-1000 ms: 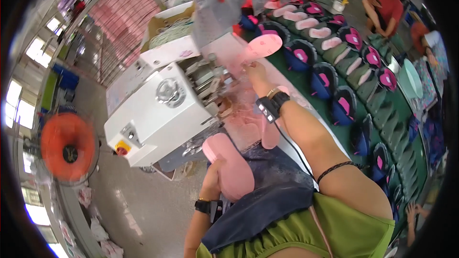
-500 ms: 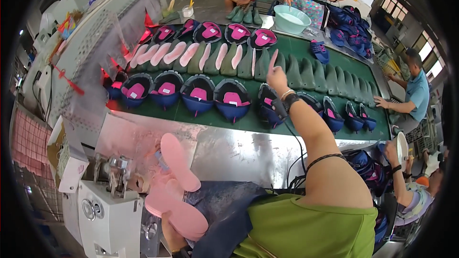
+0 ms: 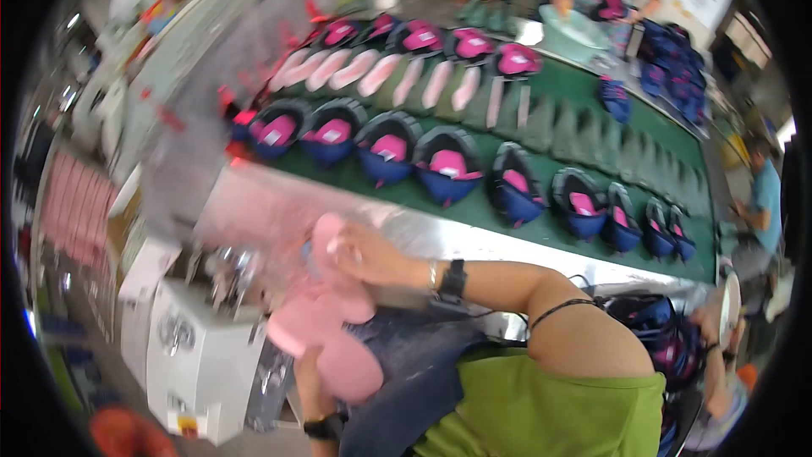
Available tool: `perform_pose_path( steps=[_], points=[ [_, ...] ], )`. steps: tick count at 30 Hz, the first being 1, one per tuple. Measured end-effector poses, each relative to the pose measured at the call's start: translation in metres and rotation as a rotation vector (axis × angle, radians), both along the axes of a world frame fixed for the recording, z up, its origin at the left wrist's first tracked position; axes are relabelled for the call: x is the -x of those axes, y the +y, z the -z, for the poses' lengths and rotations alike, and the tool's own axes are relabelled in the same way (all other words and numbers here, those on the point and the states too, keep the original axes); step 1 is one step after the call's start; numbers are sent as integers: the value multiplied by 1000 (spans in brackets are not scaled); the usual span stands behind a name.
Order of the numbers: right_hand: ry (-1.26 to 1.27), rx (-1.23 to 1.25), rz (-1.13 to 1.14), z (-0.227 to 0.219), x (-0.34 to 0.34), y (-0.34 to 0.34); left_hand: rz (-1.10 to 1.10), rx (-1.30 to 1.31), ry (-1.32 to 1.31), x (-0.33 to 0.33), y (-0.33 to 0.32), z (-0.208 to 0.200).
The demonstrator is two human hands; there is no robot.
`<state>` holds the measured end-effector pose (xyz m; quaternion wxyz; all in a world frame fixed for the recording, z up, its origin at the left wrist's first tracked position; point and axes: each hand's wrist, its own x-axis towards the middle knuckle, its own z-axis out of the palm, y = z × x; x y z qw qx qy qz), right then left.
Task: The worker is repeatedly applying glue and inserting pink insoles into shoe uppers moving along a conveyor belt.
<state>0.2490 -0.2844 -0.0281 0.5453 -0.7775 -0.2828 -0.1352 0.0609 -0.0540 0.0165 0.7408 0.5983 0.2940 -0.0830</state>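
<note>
My left hand [image 3: 311,381] is wrapped round the near edge of a stack of pink insoles [image 3: 334,364] at the lower left, by my lap. Another pink insole [image 3: 326,228] sticks up at the far side of that stack. On its upper part my right hand [image 3: 372,258] has closed its fingers, a little blurred by motion. Beyond the metal ledge, a row of green shoe lasts [image 3: 575,131] runs along the green belt [image 3: 330,165]. Pink insoles [image 3: 381,74] lie on the lasts at the left. Blue shoe uppers with pink linings [image 3: 448,165] stand along both sides.
A white machine [image 3: 203,364] stands at my left. The metal ledge [image 3: 254,203] borders the belt. Across it, a person works at a pale green basin [image 3: 575,38] beside piled blue uppers [image 3: 672,68]. Other people sit at the right, near dark uppers [image 3: 668,330].
My right hand has come back from the lasts to the insoles by my left hand. One more insole now stands on a last. The whole view has shifted and tilted.
</note>
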Motion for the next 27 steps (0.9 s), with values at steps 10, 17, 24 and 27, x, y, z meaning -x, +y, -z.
perform_pose_path(
  steps=[10, 17, 24, 27],
  points=[
    [640, 121, -334, -17, 51, 83, -241, 483, 11, 9, 14, -22],
    [614, 47, -271, 4, -47, 156, -234, 627, 27, 44, 23, -28],
    [432, 231, -127, -9, -73, 151, -219, 581, 49, 48, 23, -33],
    [389, 314, -85, -28, -67, 113, -203, 578, 53, 48, 30, -35]
  ],
)
